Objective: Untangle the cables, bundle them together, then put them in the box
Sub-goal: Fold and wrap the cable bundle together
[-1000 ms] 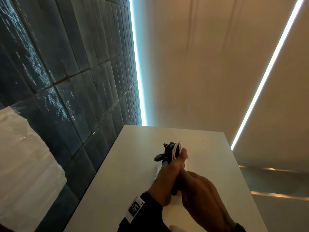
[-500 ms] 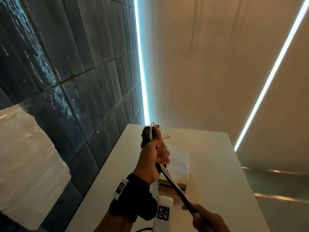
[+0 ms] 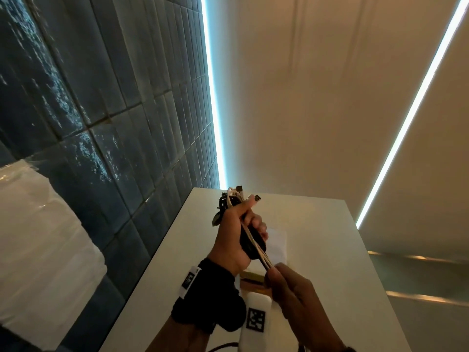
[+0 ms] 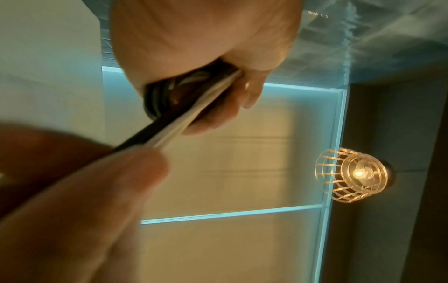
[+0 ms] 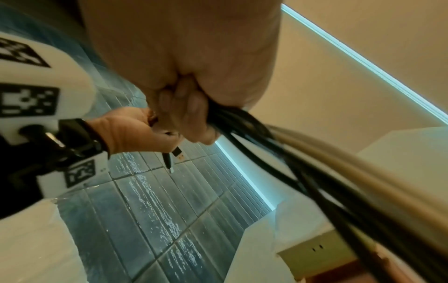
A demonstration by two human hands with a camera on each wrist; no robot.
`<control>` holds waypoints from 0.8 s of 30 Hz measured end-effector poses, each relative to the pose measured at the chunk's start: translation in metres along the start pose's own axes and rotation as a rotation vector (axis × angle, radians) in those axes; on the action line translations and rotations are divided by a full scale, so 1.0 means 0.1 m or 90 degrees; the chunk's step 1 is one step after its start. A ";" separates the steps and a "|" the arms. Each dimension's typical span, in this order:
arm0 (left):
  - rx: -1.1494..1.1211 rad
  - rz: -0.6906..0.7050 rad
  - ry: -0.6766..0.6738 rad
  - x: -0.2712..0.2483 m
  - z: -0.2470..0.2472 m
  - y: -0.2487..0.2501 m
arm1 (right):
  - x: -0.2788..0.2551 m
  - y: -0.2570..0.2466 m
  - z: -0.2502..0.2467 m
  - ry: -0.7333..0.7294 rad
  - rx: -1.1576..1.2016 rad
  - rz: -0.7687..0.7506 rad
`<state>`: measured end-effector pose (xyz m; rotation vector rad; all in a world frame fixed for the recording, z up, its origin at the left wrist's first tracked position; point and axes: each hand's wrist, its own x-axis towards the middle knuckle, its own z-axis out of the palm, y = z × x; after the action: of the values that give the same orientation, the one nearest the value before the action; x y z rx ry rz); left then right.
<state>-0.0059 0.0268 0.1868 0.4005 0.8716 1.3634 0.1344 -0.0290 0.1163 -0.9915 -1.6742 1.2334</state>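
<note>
1. My left hand (image 3: 237, 229) is raised above the worktop (image 3: 327, 240), its fingers (image 3: 256, 221) curled tight round the cables (image 3: 250, 240), a folded bundle of black and white strands.
2. Plug ends stick out past the top of that fist.
3. My right hand (image 3: 289, 288), nearer to me, pinches the strands trailing out below the left fist.
4. The box (image 3: 253, 276) sits on the worktop below both hands, a white sheet (image 3: 278, 243) just beyond it.
</note>
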 end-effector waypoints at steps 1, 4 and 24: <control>0.016 -0.011 -0.003 -0.02 -0.04 0.03 | -0.01 0.04 -0.02 -0.001 0.007 -0.009; 0.031 -0.035 0.001 -0.03 -0.11 0.08 | -0.04 0.15 -0.05 -0.034 0.014 0.011; 0.152 -0.086 -0.101 -0.06 -0.47 0.23 | -0.12 0.06 -0.88 -0.074 0.012 0.153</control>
<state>-0.0555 0.0155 0.1752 0.6149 0.9151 1.0903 0.2210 -0.0099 0.1249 -1.1547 -1.6639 1.4867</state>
